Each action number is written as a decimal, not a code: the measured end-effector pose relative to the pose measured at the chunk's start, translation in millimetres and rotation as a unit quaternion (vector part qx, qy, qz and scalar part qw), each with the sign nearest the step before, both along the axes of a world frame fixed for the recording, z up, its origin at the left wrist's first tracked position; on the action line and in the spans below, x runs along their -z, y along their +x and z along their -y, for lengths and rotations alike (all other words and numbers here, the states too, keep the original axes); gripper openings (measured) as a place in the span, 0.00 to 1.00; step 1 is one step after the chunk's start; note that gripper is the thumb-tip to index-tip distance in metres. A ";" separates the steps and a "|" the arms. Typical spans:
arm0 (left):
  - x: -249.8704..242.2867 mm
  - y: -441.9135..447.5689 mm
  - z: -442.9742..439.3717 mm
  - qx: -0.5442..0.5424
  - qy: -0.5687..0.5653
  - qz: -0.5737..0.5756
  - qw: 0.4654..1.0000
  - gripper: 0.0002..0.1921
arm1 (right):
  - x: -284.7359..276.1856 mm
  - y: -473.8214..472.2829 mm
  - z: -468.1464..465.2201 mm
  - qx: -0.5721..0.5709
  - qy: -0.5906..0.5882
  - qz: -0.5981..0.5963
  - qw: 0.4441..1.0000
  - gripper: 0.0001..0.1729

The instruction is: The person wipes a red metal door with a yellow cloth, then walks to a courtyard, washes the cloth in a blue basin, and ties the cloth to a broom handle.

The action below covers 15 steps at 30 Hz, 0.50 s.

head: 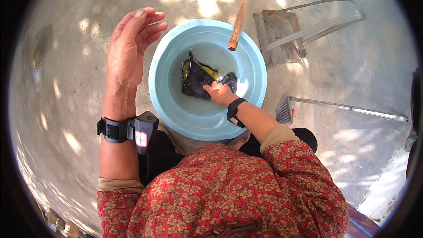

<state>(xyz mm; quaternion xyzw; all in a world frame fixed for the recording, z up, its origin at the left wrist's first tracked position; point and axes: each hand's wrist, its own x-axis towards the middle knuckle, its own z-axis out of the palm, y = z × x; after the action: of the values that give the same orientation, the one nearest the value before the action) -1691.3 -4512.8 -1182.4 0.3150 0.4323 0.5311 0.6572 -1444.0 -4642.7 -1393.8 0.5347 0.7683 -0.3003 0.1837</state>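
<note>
A light-blue plastic basin [158, 105] of cloudy water stands on the floor in front of me. In the water lies a wet black cloth item [197, 80] with a yellow lining [208, 69], partly bunched and partly under the surface. My right hand [219, 92] reaches into the basin and grips the dark fabric near its right side; some fingertips are hidden. Raised to the left of the rim, my left hand [134, 34] holds nothing, its fingers loosely curled and apart. Straps circle both wrists; the left one carries a grey device [145, 125].
A wooden pole [241, 16] with a threaded end juts over the basin's far rim. To the right are a metal dustpan [281, 33] with a long looped handle and a grey-bristled broom head [283, 110] on a metal pole [347, 107]. Sunlight patches the concrete floor [66, 89].
</note>
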 end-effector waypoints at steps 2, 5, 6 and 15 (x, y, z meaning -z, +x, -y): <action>-0.2 0.9 -0.8 0.005 0.000 0.004 1.000 0.13 | 4.3 4.7 2.0 0.004 -0.060 -0.094 0.994 0.24; -1.4 3.3 -2.1 0.014 0.002 0.003 1.000 0.14 | -10.9 30.3 -25.1 0.099 -0.159 -0.237 0.953 0.16; -1.6 4.6 -2.4 0.020 0.003 -0.005 1.000 0.14 | -16.9 35.4 -32.2 0.138 -0.047 -0.171 0.974 0.15; 4.8 13.6 5.2 0.049 -0.031 -0.053 0.997 0.14 | -4.1 11.0 -2.4 0.164 0.047 0.018 0.985 0.31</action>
<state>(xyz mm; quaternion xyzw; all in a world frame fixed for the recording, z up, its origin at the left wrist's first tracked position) -1677.6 -4518.1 -1187.3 0.3427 0.4671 0.4672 0.6679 -1433.0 -4640.4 -1389.7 0.6665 0.6805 -0.2800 0.1200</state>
